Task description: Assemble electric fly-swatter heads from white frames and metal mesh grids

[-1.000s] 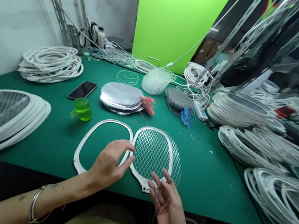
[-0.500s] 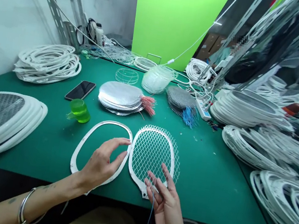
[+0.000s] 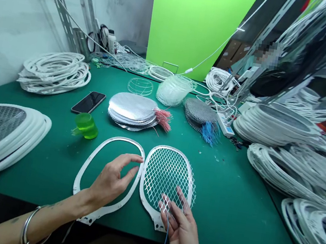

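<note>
Green worktop (image 3: 228,215) ahead: our spread left hand (image 3: 110,183) hovers at a bare white racket frame (image 3: 76,182), while our right hand (image 3: 179,227) pinches blue wire (image 3: 164,242) over the already meshed frame (image 3: 141,184).

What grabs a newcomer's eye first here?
The bright green backdrop beyond the far end of the green bench mat, then the stacks of white oval frames at the right. In front, the left hand hovers over the opening of an empty white frame, while the right hand, a thin blue wire hanging below it, sits over a neighbouring meshed frame.
</note>
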Motion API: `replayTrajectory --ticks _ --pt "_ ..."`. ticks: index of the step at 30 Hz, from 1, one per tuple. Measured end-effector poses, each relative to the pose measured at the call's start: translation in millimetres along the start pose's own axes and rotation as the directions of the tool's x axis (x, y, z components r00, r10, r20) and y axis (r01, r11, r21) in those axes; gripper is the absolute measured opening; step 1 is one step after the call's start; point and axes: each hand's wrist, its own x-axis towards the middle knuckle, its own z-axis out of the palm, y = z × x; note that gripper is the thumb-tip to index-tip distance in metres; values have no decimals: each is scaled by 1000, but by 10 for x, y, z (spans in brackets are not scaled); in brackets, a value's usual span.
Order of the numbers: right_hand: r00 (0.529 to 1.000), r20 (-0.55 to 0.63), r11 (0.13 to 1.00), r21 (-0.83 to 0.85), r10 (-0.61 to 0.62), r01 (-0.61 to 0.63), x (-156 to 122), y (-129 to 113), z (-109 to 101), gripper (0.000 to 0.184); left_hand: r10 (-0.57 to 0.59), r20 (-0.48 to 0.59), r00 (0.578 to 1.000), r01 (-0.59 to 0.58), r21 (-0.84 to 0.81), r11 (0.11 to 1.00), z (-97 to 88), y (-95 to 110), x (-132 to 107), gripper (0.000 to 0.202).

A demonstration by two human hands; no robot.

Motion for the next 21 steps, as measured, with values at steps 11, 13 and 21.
replayTrajectory --ticks 11,13,21 --pt "998 -13 998 19 54 -54 63 29 11 94 7 75 997 -9 22 1000 54 3 28 22" --pt "998 -9 998 17 60 -60 65 30 13 93 32 99 995 -36 37 999 72 42 42 23" --pt "996 -21 996 33 87 -86 115 44 -4 78 219 532 818 -406 264 875 487 187 281 51"
